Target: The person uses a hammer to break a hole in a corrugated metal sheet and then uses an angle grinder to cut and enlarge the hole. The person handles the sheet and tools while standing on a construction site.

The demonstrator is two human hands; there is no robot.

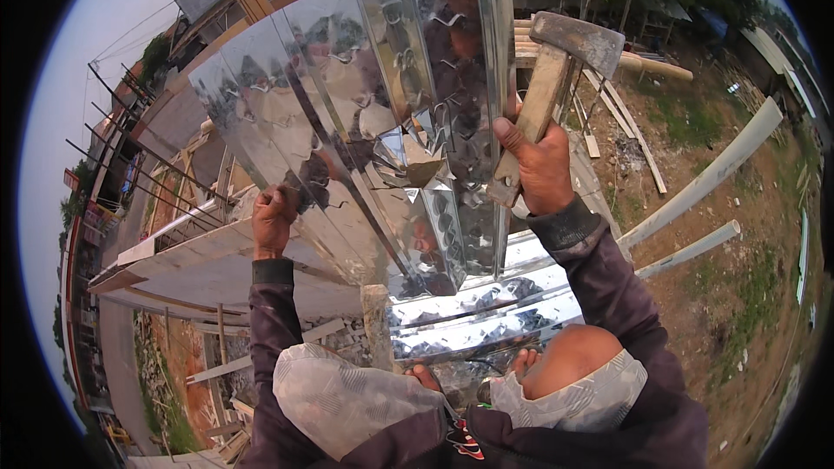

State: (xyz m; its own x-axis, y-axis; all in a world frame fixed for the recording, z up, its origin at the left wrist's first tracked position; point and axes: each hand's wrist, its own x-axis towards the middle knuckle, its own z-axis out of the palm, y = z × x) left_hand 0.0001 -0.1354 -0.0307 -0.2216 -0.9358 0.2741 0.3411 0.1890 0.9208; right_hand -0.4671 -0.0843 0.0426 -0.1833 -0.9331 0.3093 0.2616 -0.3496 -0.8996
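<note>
A shiny corrugated metal sheet [326, 78] stands tilted up in front of me, with a jagged, torn hole near its middle. My left hand [274, 219] is closed on the sheet's left edge. A hammer with a worn wooden handle [537, 100] and a heavy, dull metal head is held upright in my right hand [549, 167]. The right thumb lies across the handle, beside the sheet's right edge. Some right fingers are hidden behind the handle and sheet, so I cannot tell whether they also grip the metal.
More shiny ribbed sheeting [486, 308] lies below, by my bare feet. A concrete ledge [217, 256] runs to the left, with upright rebar [143, 152] beyond it. Two pale pipes [708, 178] jut out at right above dirt ground. Wooden planks [630, 126] lie farther back.
</note>
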